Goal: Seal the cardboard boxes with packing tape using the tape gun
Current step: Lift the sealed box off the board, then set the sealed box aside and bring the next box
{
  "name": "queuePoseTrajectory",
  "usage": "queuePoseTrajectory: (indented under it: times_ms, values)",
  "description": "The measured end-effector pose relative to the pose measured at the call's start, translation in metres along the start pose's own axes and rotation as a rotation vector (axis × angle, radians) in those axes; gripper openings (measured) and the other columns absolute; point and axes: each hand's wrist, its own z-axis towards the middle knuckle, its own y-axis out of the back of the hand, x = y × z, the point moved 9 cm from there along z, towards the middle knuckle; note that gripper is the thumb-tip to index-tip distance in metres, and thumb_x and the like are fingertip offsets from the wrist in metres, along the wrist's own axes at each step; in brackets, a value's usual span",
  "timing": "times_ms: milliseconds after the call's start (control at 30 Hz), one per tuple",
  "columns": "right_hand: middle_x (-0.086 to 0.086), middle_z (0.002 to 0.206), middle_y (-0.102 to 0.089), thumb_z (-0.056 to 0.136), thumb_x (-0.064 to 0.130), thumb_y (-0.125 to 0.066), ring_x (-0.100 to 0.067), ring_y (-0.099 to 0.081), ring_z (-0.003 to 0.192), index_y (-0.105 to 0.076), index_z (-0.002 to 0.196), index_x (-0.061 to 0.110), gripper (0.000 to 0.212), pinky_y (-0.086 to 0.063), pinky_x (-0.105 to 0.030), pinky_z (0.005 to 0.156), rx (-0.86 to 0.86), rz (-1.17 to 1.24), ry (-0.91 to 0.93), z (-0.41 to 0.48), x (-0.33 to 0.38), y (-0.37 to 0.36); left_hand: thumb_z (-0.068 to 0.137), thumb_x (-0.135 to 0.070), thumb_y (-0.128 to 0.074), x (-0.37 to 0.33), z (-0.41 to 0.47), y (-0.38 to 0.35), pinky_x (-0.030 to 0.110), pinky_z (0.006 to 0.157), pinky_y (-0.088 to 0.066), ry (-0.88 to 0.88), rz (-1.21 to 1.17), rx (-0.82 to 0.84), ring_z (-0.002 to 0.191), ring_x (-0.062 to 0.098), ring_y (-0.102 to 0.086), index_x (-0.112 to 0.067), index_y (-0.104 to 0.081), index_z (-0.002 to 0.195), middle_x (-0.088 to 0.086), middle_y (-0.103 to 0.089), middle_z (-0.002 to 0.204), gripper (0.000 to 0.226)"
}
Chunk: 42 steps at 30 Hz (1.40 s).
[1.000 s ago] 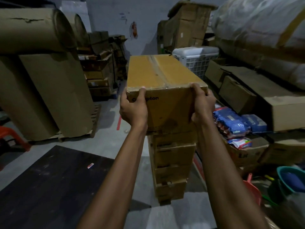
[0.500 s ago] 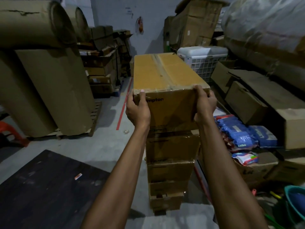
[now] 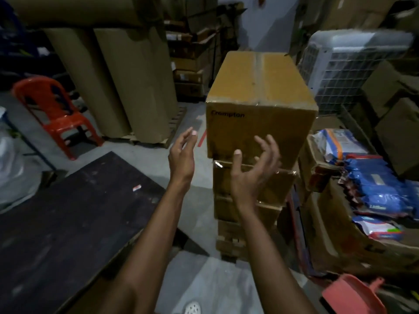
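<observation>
One box (image 3: 260, 87) tops the stack (image 3: 272, 209) — long axis pointing away.

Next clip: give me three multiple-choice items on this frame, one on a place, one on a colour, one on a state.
1. Where does the Crompton box sit?
A on the floor; B on top of the stack; C in a crate.
2. What colour is the chair?
A blue; B green; C red.
3. How are the hands?
A both grip the box; B one holds a tape gun; C both open, holding nothing.

Key: 1 B, it tops the stacked boxes. 2 C, its plastic is red. 3 C, the left hand and right hand show spread fingers gripping nothing.
</observation>
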Motion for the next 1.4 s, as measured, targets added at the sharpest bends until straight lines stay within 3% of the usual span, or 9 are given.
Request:
queuePoseTrajectory:
  times_ms: [133, 367, 533, 633, 800, 933, 1000, 1233, 1400]
  values:
    - [0.011, 0.149, -0.045, 0.091, 0.020, -0.071, -0.012, -0.039, 0.135, -0.063, 0.127, 0.027, 0.038, -0.048, -0.049, 0.103, 0.322, 0.048, 0.007, -0.062, -0.015, -0.039, 0.101, -0.037, -0.058, 0.035, -0.043, 0.059, 0.026, 0.090, -0.046, 0.084, 0.053, -0.085, 0.112, 0.002, -0.065, -0.020, -0.073, 0.117, -0.007, -0.075, 0.116, 0.028]
    - [0.003, 0.135, -0.057, 0.091, 0.030, -0.066, -0.018, -0.048, 0.129, -0.068, 0.119, 0.024, 0.029, -0.049, -0.049, 0.102, 0.664, 0.098, 0.003, -0.183, -0.017, -0.086, 0.105, -0.036, -0.050, 0.076, -0.149, 0.213, 0.039, 0.091, -0.049, 0.253, 0.131, -0.423, 0.106, 0.019, -0.070, -0.009, -0.073, 0.117, 0.004, -0.078, 0.105, 0.037]
    - [0.000, 0.129, -0.059, 0.089, 0.015, -0.073, -0.023, -0.051, 0.126, -0.070, 0.112, 0.020, 0.023, -0.043, -0.046, 0.108, 0.976, 0.184, -0.062, -0.308, 0.014, -0.110, 0.103, -0.045, -0.050, 0.092, -0.257, 0.323, 0.044, 0.086, -0.057, 0.375, 0.154, -0.707, 0.103, 0.024, -0.071, -0.016, -0.078, 0.107, 0.002, -0.078, 0.103, 0.041]
    - [0.000, 0.128, -0.060, 0.090, 0.017, -0.070, -0.021, -0.050, 0.125, -0.070, 0.111, 0.021, 0.021, -0.043, -0.048, 0.109, 1.181, 0.229, -0.017, -0.388, 0.040, -0.110, 0.105, -0.041, -0.046, 0.094, -0.323, 0.373, 0.031, 0.072, -0.057, 0.404, 0.118, -0.874, 0.101, 0.021, -0.072, -0.013, -0.076, 0.110, 0.004, -0.078, 0.101, 0.042]
    - [0.000, 0.124, -0.065, 0.090, 0.013, -0.072, -0.020, -0.053, 0.123, -0.071, 0.105, 0.022, 0.017, -0.043, -0.041, 0.108, 1.535, 0.299, 0.110, -0.525, 0.106, -0.099, 0.105, -0.044, -0.047, 0.093, -0.436, 0.454, 0.045, 0.091, -0.053, 0.421, 0.064, -1.152, 0.096, 0.014, -0.072, -0.016, -0.076, 0.109, 0.000, -0.079, 0.099, 0.041]
    - [0.000, 0.120, -0.064, 0.091, 0.014, -0.070, -0.024, -0.055, 0.122, -0.071, 0.100, 0.024, 0.014, -0.041, -0.032, 0.101, 1.781, 0.312, 0.135, -0.637, 0.153, -0.091, 0.106, -0.042, -0.046, 0.092, -0.511, 0.519, 0.043, 0.089, -0.051, 0.418, 0.001, -1.279, 0.104, 0.023, -0.070, -0.013, -0.076, 0.111, 0.003, -0.079, 0.101, 0.042]
    - [0.005, 0.113, -0.063, 0.091, 0.013, -0.068, -0.022, -0.057, 0.117, -0.072, 0.099, 0.023, 0.014, -0.046, -0.038, 0.100, 1.860, 0.357, 0.111, -0.690, 0.175, -0.086, 0.106, -0.043, -0.046, 0.091, -0.551, 0.557, 0.043, 0.087, -0.050, 0.406, -0.018, -1.335, 0.106, 0.027, -0.069, -0.013, -0.076, 0.110, 0.005, -0.078, 0.101, 0.042]
    - [0.011, 0.105, -0.064, 0.094, 0.010, -0.068, -0.014, -0.058, 0.104, -0.068, 0.095, 0.032, 0.022, -0.046, -0.029, 0.084, 2.023, 0.373, 0.040, -0.862, 0.234, -0.082, 0.102, -0.034, -0.054, 0.086, -0.667, 0.703, 0.039, 0.081, -0.049, 0.429, -0.048, -1.495, 0.091, 0.019, -0.068, -0.012, -0.075, 0.108, 0.008, -0.078, 0.101, 0.031]
    - [0.012, 0.103, -0.063, 0.094, 0.012, -0.069, -0.013, -0.058, 0.102, -0.068, 0.096, 0.032, 0.020, -0.044, -0.028, 0.085, 2.063, 0.293, 0.053, -0.942, 0.266, -0.095, 0.101, -0.034, -0.057, 0.085, -0.707, 0.783, 0.038, 0.078, -0.049, 0.481, -0.086, -1.533, 0.089, 0.019, -0.068, -0.014, -0.076, 0.105, 0.011, -0.077, 0.102, 0.027]
